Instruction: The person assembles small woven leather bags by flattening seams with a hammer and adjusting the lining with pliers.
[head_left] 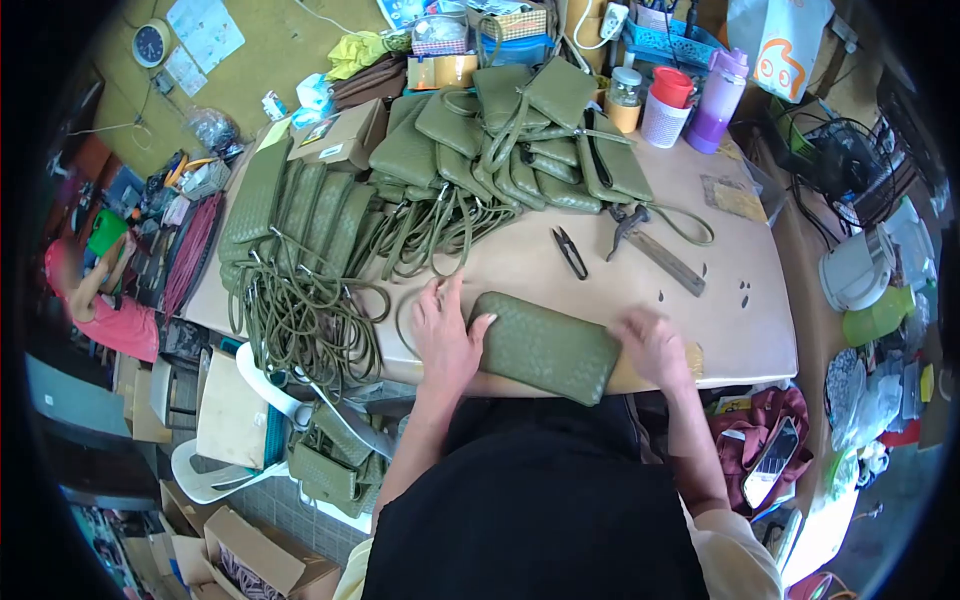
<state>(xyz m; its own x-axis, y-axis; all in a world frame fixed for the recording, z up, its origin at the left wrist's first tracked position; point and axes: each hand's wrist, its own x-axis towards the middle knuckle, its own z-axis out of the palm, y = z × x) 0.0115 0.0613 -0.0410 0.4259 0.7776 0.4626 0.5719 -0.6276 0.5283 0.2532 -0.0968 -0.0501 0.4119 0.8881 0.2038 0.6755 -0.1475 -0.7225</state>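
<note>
Well, green pouch (548, 347): flat at the near edge of the table (725, 340).
Left hand (447, 330): half-spread, thumb on the pouch's left end.
Right hand (655, 347): curled, blurred; I can't tell its grip.

One camera sits on the head of the person (530, 500); it looks forward and down, quite near the table (750, 340), and sees very wide, out to the yellow wall (285, 65)
</note>
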